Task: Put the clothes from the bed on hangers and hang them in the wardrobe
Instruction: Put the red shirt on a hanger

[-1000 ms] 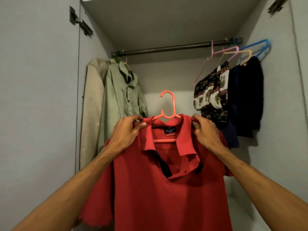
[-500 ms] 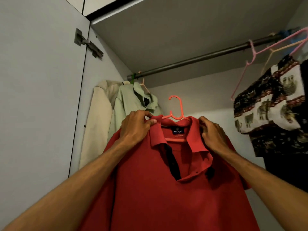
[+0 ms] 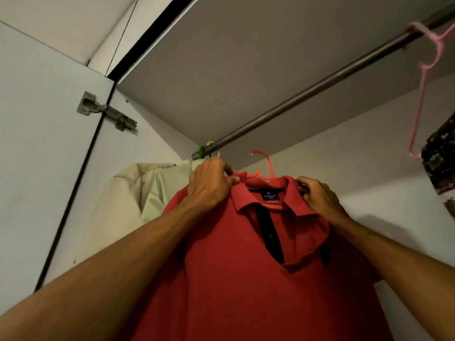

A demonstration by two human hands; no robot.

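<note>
A red polo shirt (image 3: 236,279) with a dark placket hangs on an orange plastic hanger (image 3: 264,168) inside the wardrobe. My left hand (image 3: 209,185) grips the shirt's left shoulder by the collar. My right hand (image 3: 320,198) grips the right shoulder. The hanger's hook stands free, a little below the metal rail (image 3: 320,86), which slants up to the right. The hanger's arms are hidden inside the shirt.
A beige jacket (image 3: 128,193) and a pale green shirt (image 3: 170,183) hang at the rail's left end. A pink hanger (image 3: 423,77) and a dark patterned garment (image 3: 440,158) hang at the right. The open door with its hinge (image 3: 105,114) stands on the left.
Both hands have lifted the red shirt and hanger higher towards the rail. My view has tilted up, so the rail and wardrobe ceiling fill more of the frame.
</note>
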